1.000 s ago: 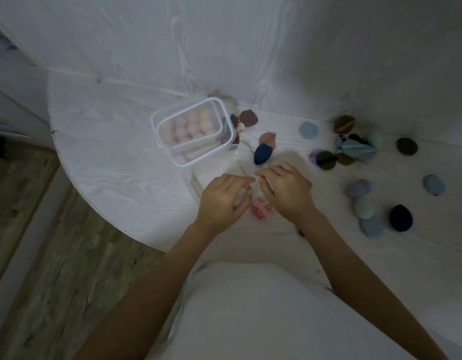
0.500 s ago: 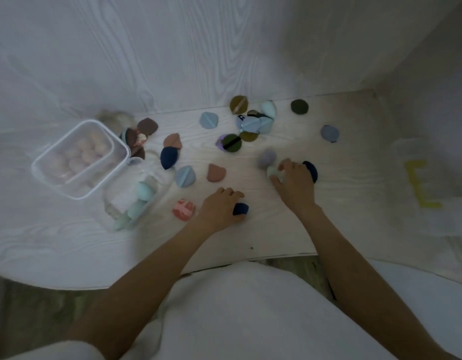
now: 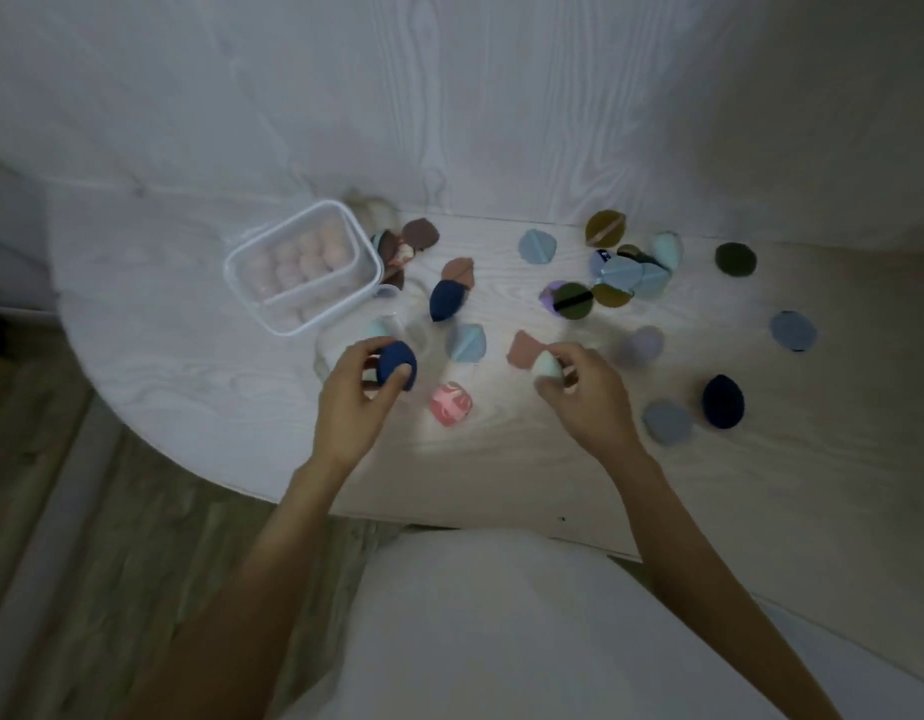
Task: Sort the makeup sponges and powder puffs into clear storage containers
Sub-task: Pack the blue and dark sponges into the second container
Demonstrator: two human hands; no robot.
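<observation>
My left hand (image 3: 353, 402) holds a dark blue egg-shaped sponge (image 3: 396, 362) just above a clear jar (image 3: 397, 332) that has pale mint sponges inside. My right hand (image 3: 587, 394) pinches a mint green sponge (image 3: 547, 367) near a brown puff (image 3: 522, 349). A lidded clear box (image 3: 298, 267) with several pink sponges sits to the left of the jar. Loose sponges and puffs lie spread over the table (image 3: 189, 356): a pink marbled sponge (image 3: 450, 403), a navy sponge (image 3: 445, 299), a light blue puff (image 3: 467, 344), a navy sponge (image 3: 722, 401) at the right.
A cluster of blue, olive and purple puffs (image 3: 613, 278) lies at the back near the wall. A grey-blue puff (image 3: 793, 331) and a dark green puff (image 3: 735, 259) sit far right. The table's curved edge (image 3: 231, 483) drops to wooden floor at left.
Both hands lifted off the table. The left rose with the dark blue sponge toward the jar; the right picked up the mint sponge and moved left. The camera view swung back leftward.
</observation>
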